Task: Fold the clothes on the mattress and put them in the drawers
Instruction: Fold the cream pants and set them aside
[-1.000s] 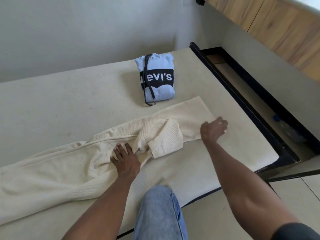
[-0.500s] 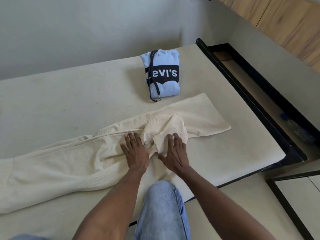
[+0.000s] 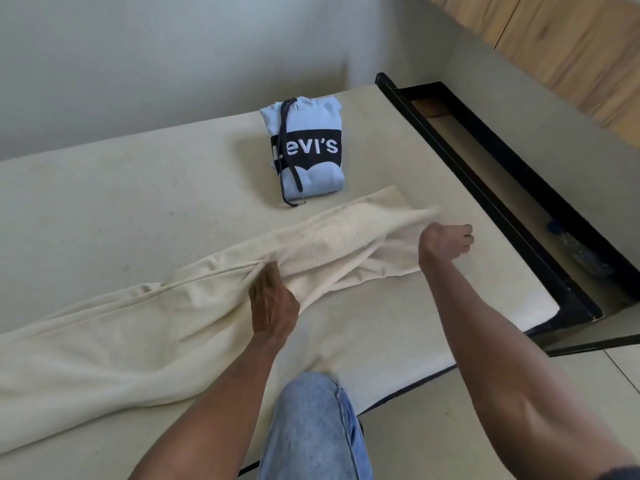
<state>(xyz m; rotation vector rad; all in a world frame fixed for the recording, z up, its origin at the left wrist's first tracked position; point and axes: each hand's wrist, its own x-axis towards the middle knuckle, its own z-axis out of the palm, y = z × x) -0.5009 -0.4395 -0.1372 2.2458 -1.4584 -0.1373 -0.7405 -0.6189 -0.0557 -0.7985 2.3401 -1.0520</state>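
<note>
A long cream knitted garment point(image 3: 145, 327) lies stretched across the beige mattress point(image 3: 121, 209) from the left edge to the right. My left hand point(image 3: 272, 303) pinches the cloth near its middle, fingers tucked into a fold. My right hand point(image 3: 445, 244) grips the garment's right end in a fist and holds it taut, slightly off the mattress. Behind it sits a folded light-blue hoodie point(image 3: 306, 150) with a black printed logo and a dark drawstring.
An open black-framed drawer point(image 3: 485, 161) runs along the mattress's right side, with a clear bottle point(image 3: 575, 251) lying in it. Wooden cabinet fronts point(image 3: 568, 46) stand at the upper right. My knee in blue jeans point(image 3: 311, 427) rests at the mattress's near edge.
My right hand left the bunched sleeve at the middle, went right and took hold of the garment's end. The bunched piece is now pulled out flat; my left hand has closed on the fold.
</note>
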